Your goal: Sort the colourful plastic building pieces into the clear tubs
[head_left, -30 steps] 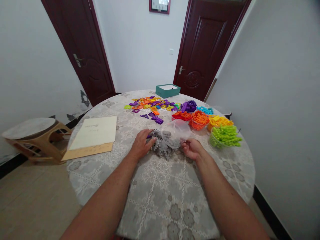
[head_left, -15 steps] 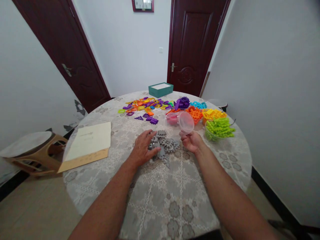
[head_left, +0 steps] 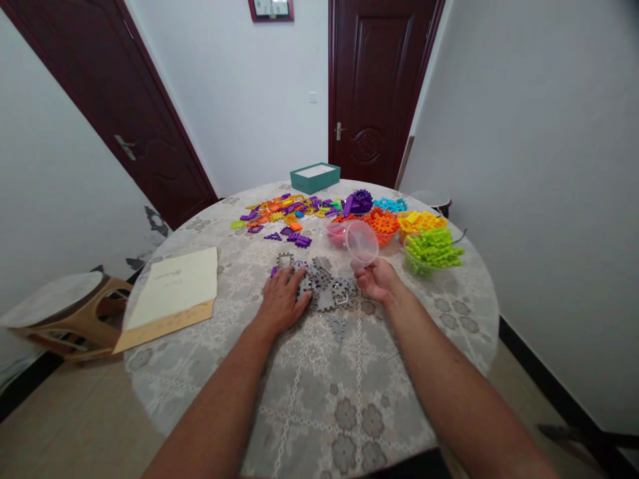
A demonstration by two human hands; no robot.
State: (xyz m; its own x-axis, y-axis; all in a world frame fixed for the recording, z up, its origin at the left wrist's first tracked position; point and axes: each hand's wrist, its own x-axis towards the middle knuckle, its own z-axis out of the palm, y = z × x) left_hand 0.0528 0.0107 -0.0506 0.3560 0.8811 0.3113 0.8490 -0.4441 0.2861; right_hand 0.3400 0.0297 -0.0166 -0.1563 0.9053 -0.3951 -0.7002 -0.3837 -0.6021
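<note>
A pile of grey plastic building pieces (head_left: 327,287) lies spread on the round table (head_left: 319,392) in front of me. My left hand (head_left: 280,300) rests flat on the left part of that pile, fingers stretched out. My right hand (head_left: 375,279) is closed on the rim of a clear plastic cup (head_left: 362,242), held tilted just above the table to the right of the grey pieces. The cup looks empty.
Loose purple, orange and yellow pieces (head_left: 287,211) lie at the table's far side. Bowls of green (head_left: 430,251), yellow (head_left: 420,221) and orange pieces (head_left: 380,223) stand at the right. A teal box (head_left: 314,177) sits at the far edge, a tan folder (head_left: 172,293) at the left. A wooden stool (head_left: 60,313) stands beside the table.
The cup, earlier tipped over the grey pieces, has been lifted away to the right. The grey pieces now lie spread out, and my left hand has flattened on them.
</note>
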